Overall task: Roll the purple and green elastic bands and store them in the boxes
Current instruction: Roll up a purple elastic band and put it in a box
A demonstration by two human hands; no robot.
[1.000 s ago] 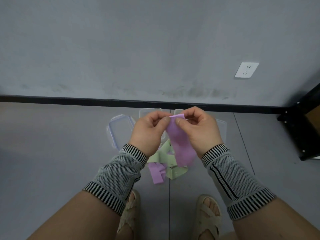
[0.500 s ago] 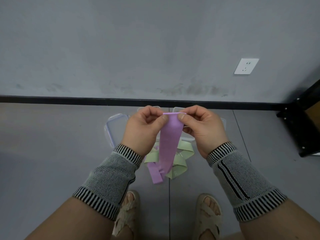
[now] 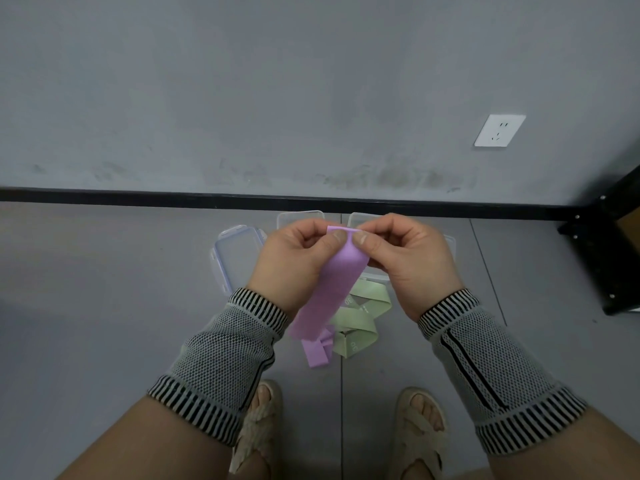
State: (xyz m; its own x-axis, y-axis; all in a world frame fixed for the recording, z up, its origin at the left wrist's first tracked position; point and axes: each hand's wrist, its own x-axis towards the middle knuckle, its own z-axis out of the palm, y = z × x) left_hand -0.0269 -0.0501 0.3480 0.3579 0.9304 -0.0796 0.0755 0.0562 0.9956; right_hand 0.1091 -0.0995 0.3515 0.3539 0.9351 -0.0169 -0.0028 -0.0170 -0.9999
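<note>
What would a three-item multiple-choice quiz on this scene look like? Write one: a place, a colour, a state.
1. Where do the green bands lie?
A. on the floor
B. in a box
C. on a shelf

2. What colour is the held band?
A. green
B. purple
C. white

3. How does the left hand stand?
A. flat on the floor
B. pinching the band's top edge
C. hanging idle

Key: 1 A, they lie on the floor under the hands; 2 B, the strip between both hands is purple; 3 B, thumb and fingers pinch the top edge opposite the right hand.
</note>
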